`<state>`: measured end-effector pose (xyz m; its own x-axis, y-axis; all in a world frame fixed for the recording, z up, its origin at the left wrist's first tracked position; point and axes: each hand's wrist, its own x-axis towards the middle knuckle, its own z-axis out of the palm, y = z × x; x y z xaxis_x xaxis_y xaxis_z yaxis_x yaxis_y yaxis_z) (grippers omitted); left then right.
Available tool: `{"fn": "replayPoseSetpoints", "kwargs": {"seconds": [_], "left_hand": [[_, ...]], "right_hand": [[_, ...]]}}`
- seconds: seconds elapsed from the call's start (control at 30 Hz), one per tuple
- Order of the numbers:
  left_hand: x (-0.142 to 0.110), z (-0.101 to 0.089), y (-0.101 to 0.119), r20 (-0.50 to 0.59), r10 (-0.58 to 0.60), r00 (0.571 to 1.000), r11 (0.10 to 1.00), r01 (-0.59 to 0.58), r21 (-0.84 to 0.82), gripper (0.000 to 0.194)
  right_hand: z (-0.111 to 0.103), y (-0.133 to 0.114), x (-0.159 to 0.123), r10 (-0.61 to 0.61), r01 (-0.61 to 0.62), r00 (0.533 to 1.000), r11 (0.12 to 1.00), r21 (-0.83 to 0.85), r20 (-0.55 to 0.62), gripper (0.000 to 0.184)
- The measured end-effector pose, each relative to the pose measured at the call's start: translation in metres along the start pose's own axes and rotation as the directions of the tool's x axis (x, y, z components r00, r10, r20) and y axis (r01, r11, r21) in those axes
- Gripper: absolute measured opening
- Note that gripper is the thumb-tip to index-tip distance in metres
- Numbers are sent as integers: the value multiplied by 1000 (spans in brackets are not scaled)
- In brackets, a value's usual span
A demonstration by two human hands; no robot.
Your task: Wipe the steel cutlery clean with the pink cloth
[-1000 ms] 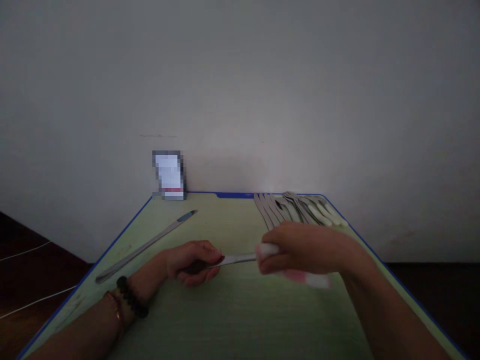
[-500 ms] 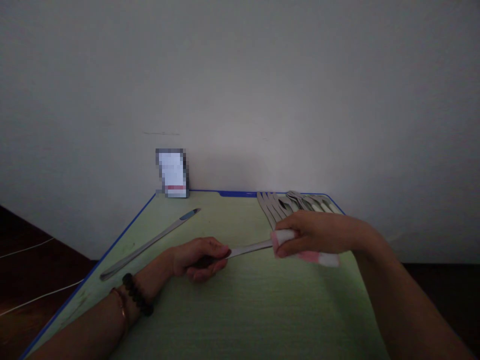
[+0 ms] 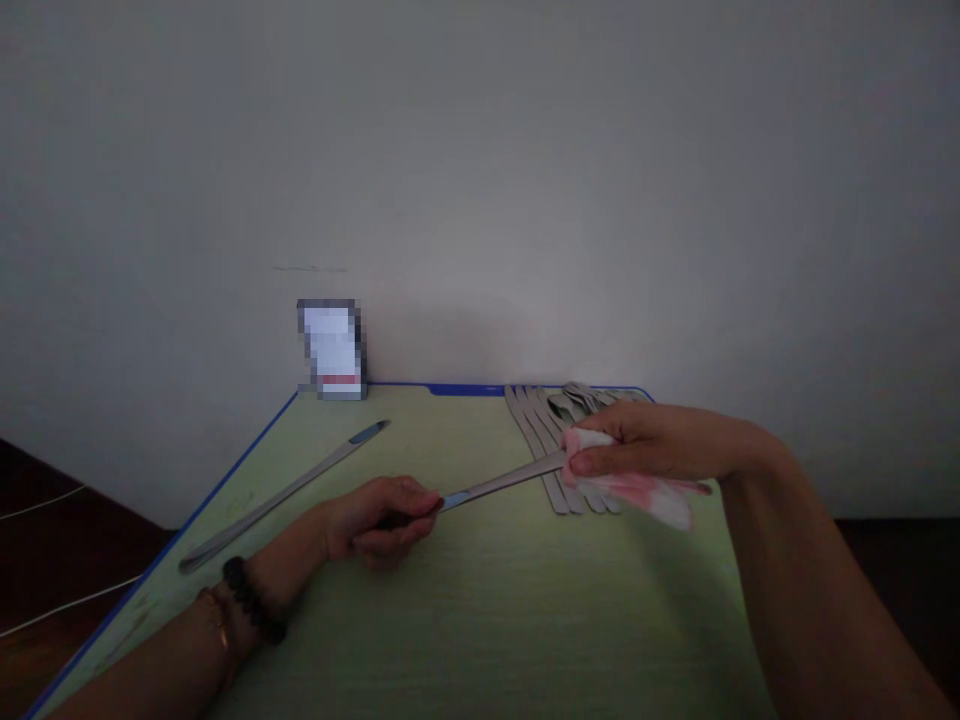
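My left hand [image 3: 382,518] is closed around one end of a long metal utensil [image 3: 499,484], low over the green table [image 3: 480,600]. My right hand [image 3: 645,445] pinches a white and pink cloth [image 3: 637,488] around the utensil's far end. The utensil slants up to the right between the two hands. Just behind my right hand lies a row of several metal utensils [image 3: 540,430], some with pale handles.
A single long metal knife [image 3: 281,492] lies diagonally near the table's left edge. A small blurred card [image 3: 331,350] stands at the back left corner against the grey wall. The table has a blue rim [image 3: 225,475]; dark floor with white cables lies to the left.
My right hand has slid the cloth to the right and away along the utensil, from near its middle to its far end. My left hand has stayed almost still.
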<state>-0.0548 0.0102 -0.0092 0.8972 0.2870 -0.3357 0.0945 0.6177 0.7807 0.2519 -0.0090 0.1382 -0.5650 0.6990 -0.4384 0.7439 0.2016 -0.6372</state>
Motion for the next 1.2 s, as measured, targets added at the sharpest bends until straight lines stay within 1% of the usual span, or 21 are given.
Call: {"fn": "replayPoseSetpoints", "kwargs": {"seconds": [0.07, 0.13, 0.23, 0.3, 0.4, 0.47, 0.5, 0.57, 0.63, 0.67, 0.73, 0.83, 0.9, 0.97, 1.03, 1.07, 1.13, 1.2], "left_hand": [[-1, 0, -1, 6, -16, 1000, 1000, 16, 13, 38], [-2, 0, -1, 10, -30, 1000, 999, 29, 38, 39], [-4, 0, -1, 12, -43, 999, 996, 42, 78, 41], [-5, 0, -1, 1, -55, 998, 994, 55, 92, 41], [-5, 2, 0, -47, -52, 998, 994, 56, 98, 40], [-4, 7, 1, -71, -48, 996, 994, 55, 97, 39], [-4, 9, 1, -76, -52, 996, 993, 59, 100, 39], [-3, 15, 2, -74, -74, 994, 990, 82, 112, 40], [-1, 19, 1, -73, -90, 993, 986, 99, 131, 39], [0, 21, 1, -72, -89, 993, 986, 98, 136, 39], [2, 22, -1, -80, -74, 994, 986, 85, 144, 41], [4, 21, -1, -103, -16, 995, 982, 34, 184, 42], [5, 20, 1, -115, 21, 993, 980, 3, 200, 42], [6, 17, 2, -150, 61, 987, 982, -32, 187, 40], [7, 13, 3, -229, 155, 961, 978, -117, 171, 38], [8, 11, 3, -273, 224, 936, 969, -183, 167, 39], [9, 6, 4, -348, 359, 866, 933, -321, 163, 42], [11, 2, 4, -396, 436, 808, 899, -406, 163, 43]], "right_hand": [[3, -6, -2, -2, 1, 999, 1000, 18, 40, 40], [6, -12, -5, 6, -11, 994, 999, 53, 107, 36], [10, -20, -10, 20, -36, 981, 996, 79, 191, 35], [11, -24, -14, 26, -30, 983, 999, 19, 181, 34], [15, -30, -13, 52, -36, 994, 986, -163, 93, 32], [22, -35, -6, 58, -35, 995, 964, -265, 80, 35], [27, -38, 1, 58, -25, 993, 951, -308, 98, 36], [40, -45, 18, 48, 21, 984, 925, -380, 171, 41], [53, -52, 38, 19, 87, 973, 893, -442, 230, 46], [59, -55, 46, 6, 112, 969, 881, -460, 247, 48], [65, -58, 58, -5, 126, 971, 860, -494, 238, 50], [60, -54, 61, -8, 100, 984, 855, -508, 179, 47], [51, -47, 55, 2, 76, 987, 880, -469, 163, 41], [41, -37, 45, 22, 39, 989, 914, -404, 146, 35], [30, -27, 34, 35, -3, 996, 939, -344, 85, 33], [26, -23, 29, 39, -23, 998, 947, -319, 44, 34], [19, -19, 23, 34, -49, 998, 958, -283, -58, 37], [16, -19, 22, -4, -34, 990, 965, -261, -144, 39]]}}
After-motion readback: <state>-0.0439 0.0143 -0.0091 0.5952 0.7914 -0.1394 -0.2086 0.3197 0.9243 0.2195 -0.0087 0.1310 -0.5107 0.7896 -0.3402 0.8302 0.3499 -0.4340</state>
